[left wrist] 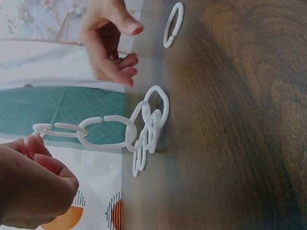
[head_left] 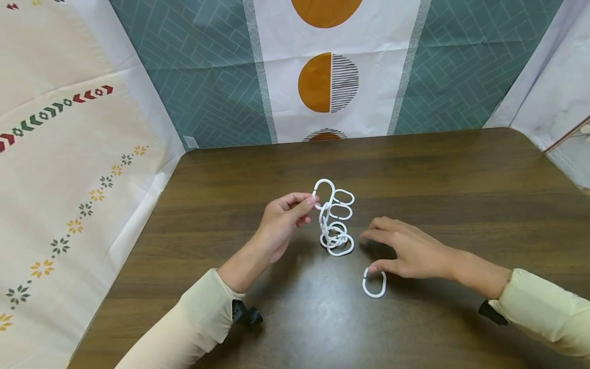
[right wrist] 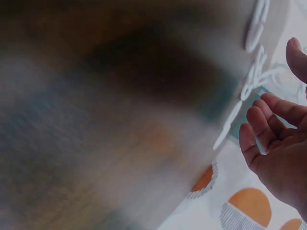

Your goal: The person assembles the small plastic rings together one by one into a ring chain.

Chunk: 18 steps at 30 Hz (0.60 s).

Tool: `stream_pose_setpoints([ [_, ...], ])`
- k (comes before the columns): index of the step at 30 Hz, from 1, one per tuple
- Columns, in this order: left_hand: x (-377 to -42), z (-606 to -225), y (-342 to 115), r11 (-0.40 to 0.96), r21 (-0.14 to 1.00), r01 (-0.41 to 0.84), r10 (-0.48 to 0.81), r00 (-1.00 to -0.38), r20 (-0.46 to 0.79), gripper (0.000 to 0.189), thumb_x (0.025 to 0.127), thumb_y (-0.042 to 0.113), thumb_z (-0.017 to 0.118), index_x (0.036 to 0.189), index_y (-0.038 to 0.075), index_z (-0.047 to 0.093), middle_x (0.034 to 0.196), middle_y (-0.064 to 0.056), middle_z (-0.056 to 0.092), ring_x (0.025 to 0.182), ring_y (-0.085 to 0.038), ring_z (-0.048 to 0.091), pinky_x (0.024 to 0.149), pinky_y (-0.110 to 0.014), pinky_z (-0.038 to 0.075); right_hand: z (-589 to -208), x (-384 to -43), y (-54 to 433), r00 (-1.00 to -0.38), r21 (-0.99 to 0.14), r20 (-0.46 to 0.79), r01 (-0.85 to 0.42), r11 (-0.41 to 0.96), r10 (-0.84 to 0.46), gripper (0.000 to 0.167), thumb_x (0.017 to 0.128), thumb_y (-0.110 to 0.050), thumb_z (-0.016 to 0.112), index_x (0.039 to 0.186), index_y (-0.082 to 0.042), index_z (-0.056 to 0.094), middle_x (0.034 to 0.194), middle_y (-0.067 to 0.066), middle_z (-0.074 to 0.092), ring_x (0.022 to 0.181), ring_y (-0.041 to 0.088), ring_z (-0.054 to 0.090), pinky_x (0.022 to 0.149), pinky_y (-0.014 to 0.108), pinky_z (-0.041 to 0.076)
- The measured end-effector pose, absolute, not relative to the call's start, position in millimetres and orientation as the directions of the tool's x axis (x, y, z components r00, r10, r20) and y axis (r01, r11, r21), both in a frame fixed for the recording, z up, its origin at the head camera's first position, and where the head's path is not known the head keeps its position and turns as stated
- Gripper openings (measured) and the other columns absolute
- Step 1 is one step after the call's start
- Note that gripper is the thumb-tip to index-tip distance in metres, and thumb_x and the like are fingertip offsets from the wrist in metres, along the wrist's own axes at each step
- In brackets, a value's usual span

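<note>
My left hand (head_left: 280, 221) pinches the end of a chain of white plastic rings (head_left: 325, 225) between thumb and fingers. The chain hangs from that raised end, and its lower rings lie bunched on the table. In the left wrist view, gaps show in some of the linked rings (left wrist: 103, 146). My right hand (head_left: 410, 251) hovers to the right of the chain with nothing in its grasp, fingers relaxed and thumb apart. A single loose ring (head_left: 363, 285) lies on the table by the right thumb, which overlaps its upper edge in the head view.
Two more white rings (head_left: 353, 199) show just right of the chain's raised part. The dark wooden table (head_left: 230, 179) meets a teal and white patterned cloth (head_left: 212, 102) at its far edge. A pale embroidered cloth (head_left: 55, 179) hangs along the left side.
</note>
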State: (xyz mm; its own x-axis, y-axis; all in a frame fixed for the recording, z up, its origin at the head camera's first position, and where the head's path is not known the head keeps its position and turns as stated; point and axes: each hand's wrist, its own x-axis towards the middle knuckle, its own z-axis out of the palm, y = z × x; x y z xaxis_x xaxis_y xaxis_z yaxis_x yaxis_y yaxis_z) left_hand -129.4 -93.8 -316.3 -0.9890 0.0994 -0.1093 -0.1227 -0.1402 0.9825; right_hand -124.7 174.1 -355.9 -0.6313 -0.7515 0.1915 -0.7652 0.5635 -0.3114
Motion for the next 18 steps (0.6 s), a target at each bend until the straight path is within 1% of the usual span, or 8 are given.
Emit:
stream_pose_setpoints([
  [5,-130,-317,-93,-0.142,0.982,-0.126,0.105,-0.988,-0.112,0.017,0.092,0.010,0.065,0.103,-0.003,0.066,0.085,0.002,0.066,0.063,-0.010,0.053,0.061,-0.018,0.040,-362,-115,174,-0.616,-0.251,0.177,-0.782,0.570,-0.767,0.068,0.074,-0.056,0.075,0.119,-0.006,0.065,0.099,-0.004,0.051,0.090,0.013,0.049,0.080,0.037,0.045],
  [9,-131,-318,-93,-0.137,0.983,-0.126,0.107,-0.988,-0.111,0.022,0.092,0.010,0.064,0.106,-0.007,0.064,0.085,0.002,0.065,0.063,-0.009,0.052,0.061,-0.018,0.040,-367,-106,176,-0.596,-0.180,0.162,-0.801,0.570,-0.786,0.081,0.070,-0.068,0.070,0.119,-0.003,0.065,0.092,-0.007,0.044,0.084,0.011,0.042,0.077,0.032,0.040],
  [11,-132,-319,-93,-0.136,0.982,-0.127,0.108,-0.988,-0.113,0.024,0.092,0.009,0.064,0.108,-0.009,0.062,0.084,0.002,0.065,0.063,-0.009,0.052,0.061,-0.018,0.040,-370,-103,177,-0.574,-0.143,0.171,-0.818,0.556,-0.801,0.083,0.071,-0.071,0.067,0.117,-0.001,0.066,0.089,-0.007,0.042,0.082,0.010,0.040,0.075,0.030,0.038],
  [14,-132,-320,-92,-0.137,0.981,-0.134,0.108,-0.987,-0.120,0.022,0.092,0.009,0.065,0.106,-0.007,0.063,0.084,0.002,0.065,0.063,-0.009,0.052,0.061,-0.018,0.040,-374,-101,177,-0.532,-0.093,0.216,-0.846,0.525,-0.819,0.077,0.072,-0.067,0.069,0.112,-0.001,0.067,0.087,-0.006,0.043,0.080,0.010,0.040,0.072,0.029,0.037],
  [18,-132,-320,-91,-0.139,0.980,-0.144,0.107,-0.986,-0.130,0.015,0.092,0.010,0.065,0.101,-0.002,0.066,0.084,0.002,0.065,0.062,-0.010,0.053,0.062,-0.019,0.040,-377,-100,176,-0.486,-0.060,0.279,-0.870,0.490,-0.828,0.060,0.073,-0.054,0.076,0.105,-0.003,0.070,0.086,-0.006,0.045,0.079,0.010,0.040,0.070,0.029,0.038],
])
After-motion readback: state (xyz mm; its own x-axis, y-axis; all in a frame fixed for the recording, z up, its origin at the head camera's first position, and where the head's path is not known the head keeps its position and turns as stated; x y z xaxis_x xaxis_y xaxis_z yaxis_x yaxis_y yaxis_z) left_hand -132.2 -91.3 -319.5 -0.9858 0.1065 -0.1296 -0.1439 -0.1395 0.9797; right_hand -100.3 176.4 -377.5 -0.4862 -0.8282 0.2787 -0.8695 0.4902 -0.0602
